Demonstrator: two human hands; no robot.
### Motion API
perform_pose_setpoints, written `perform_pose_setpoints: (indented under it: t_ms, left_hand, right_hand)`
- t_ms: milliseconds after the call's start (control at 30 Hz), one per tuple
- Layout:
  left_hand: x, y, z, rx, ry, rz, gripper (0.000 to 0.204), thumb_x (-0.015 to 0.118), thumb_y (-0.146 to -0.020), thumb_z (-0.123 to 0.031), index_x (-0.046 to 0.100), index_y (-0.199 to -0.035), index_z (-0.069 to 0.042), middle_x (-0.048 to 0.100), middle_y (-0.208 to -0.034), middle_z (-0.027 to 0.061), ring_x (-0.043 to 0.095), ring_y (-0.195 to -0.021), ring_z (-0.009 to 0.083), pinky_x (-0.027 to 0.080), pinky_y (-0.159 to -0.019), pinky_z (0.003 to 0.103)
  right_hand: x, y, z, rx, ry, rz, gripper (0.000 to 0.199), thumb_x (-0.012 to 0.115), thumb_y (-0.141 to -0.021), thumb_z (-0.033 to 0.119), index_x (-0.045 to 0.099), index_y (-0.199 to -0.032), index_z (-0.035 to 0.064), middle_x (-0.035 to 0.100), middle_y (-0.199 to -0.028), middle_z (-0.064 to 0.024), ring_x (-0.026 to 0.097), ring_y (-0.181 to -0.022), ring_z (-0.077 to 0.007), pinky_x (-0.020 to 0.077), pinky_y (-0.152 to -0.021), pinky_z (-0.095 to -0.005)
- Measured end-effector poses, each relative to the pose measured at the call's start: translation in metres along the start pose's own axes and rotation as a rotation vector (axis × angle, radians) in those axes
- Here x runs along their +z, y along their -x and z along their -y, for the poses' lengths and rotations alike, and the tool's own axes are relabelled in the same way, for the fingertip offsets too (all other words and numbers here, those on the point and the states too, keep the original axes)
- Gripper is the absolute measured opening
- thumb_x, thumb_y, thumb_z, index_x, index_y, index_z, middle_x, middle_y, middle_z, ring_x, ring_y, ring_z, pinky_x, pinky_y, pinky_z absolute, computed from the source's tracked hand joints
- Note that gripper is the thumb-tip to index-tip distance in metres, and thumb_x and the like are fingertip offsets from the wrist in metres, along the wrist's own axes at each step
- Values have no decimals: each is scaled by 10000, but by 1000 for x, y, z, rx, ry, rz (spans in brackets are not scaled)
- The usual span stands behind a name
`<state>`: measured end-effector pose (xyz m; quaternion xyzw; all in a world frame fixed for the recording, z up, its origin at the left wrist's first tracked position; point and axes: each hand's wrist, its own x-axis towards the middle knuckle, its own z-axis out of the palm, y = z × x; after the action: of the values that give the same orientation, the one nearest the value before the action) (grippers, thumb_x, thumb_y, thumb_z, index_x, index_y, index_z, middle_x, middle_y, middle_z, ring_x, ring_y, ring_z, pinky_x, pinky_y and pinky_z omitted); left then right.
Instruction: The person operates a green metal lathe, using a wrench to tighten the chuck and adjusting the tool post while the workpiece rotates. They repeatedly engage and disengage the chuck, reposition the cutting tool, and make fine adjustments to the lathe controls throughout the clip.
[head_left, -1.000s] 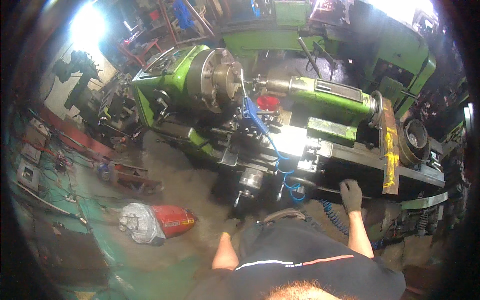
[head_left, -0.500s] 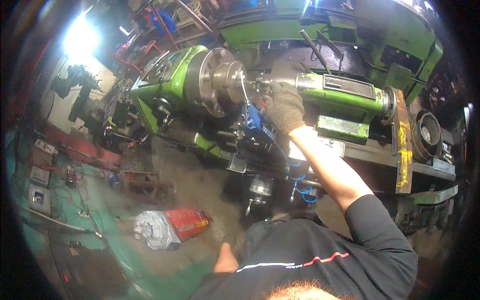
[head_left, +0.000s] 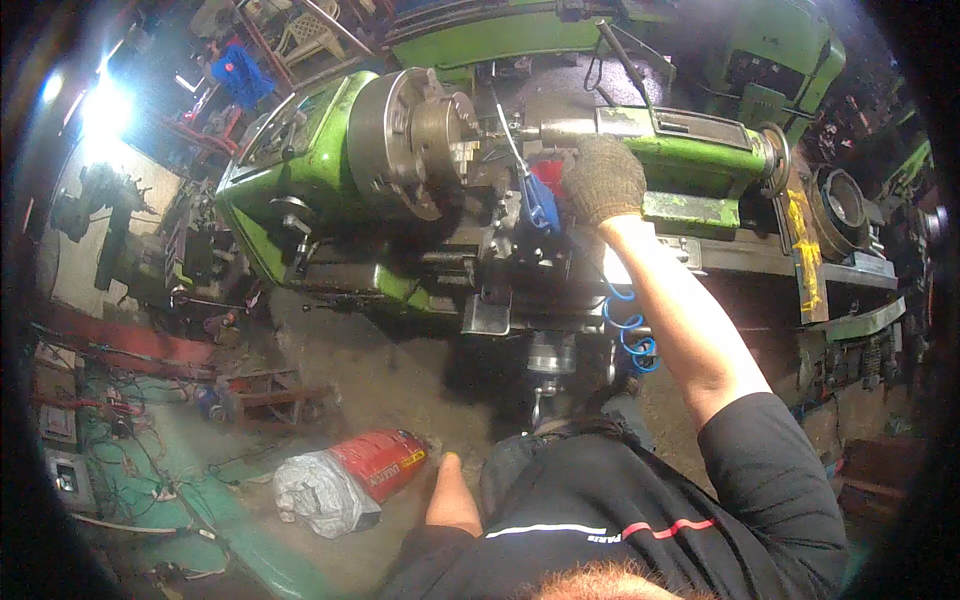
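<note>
My right hand (head_left: 604, 180), in a brown knit glove, is closed over a blue air blow gun (head_left: 541, 203) above the lathe's carriage. Its fingers are mostly hidden behind the back of the glove. From the gun a thin metal nozzle (head_left: 511, 132) rises toward the far side, and a blue coiled hose (head_left: 628, 325) hangs below. Between glove and gun shows a red part (head_left: 547, 178) I cannot make out. Left of the hand sits the lathe's steel chuck (head_left: 382, 140), with a round metal piece (head_left: 436, 135) at its front. My left arm shows only in part; its hand is not in view.
The green headstock (head_left: 262, 190) stands left, the green tailstock (head_left: 690, 155) right of my hand, its handwheel (head_left: 774, 160) at the end. A lever (head_left: 624, 62) sticks up behind. A red and silver sack (head_left: 350, 480) lies on the floor; cables (head_left: 120, 440) trail at left.
My right hand and the blow gun have moved right and slightly away, farther from the chuck. The nozzle now reaches farther toward the back. The whole view has shifted a little.
</note>
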<state>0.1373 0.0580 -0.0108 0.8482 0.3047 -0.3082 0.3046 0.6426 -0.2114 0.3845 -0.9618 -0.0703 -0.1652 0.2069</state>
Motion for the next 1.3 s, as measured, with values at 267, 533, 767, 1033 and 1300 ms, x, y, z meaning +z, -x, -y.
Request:
perform_pose_setpoints:
  t_ms: [267,533,767,1033,1300]
  left_hand:
    - [-10,-22,-15,36,1,13,588,492,-1140,-434,668,-1504,-7,700,-1529,243,692,-1348,440,483,-1185,529]
    - [-14,-37,-22,68,-28,41,584,495,-1137,-433,676,-1494,-8,702,-1524,244,693,-1346,437,486,-1180,529]
    - [-12,-42,-14,74,-40,57,581,497,-1134,-433,682,-1486,-10,705,-1519,245,694,-1344,434,488,-1175,528]
    - [-13,-30,-6,61,-33,50,577,500,-1130,-433,690,-1476,-11,708,-1514,246,696,-1342,431,491,-1170,528]
    - [-16,-33,-3,74,-60,74,574,503,-1127,-432,698,-1467,-13,711,-1508,248,697,-1340,428,494,-1165,528]
  right_hand:
    - [-3,10,18,-23,-85,27,305,667,-1032,358,826,-1049,99,801,-1098,-210,779,-1066,-433,621,-942,-560]
    - [-3,11,9,-22,-90,-18,313,657,-1045,371,812,-1044,100,787,-1111,-201,763,-1058,-443,609,-928,-566]
    - [-7,11,2,26,-63,18,334,638,-1067,380,809,-1068,93,784,-1119,-212,766,-1060,-444,608,-932,-566]
    - [0,12,12,-11,-63,-49,350,649,-1069,395,826,-1094,94,799,-1133,-206,781,-1079,-426,622,-959,-552]
    - [8,10,-1,-3,-21,-51,372,628,-1081,408,823,-1093,92,794,-1131,-197,777,-1067,-421,616,-956,-556]
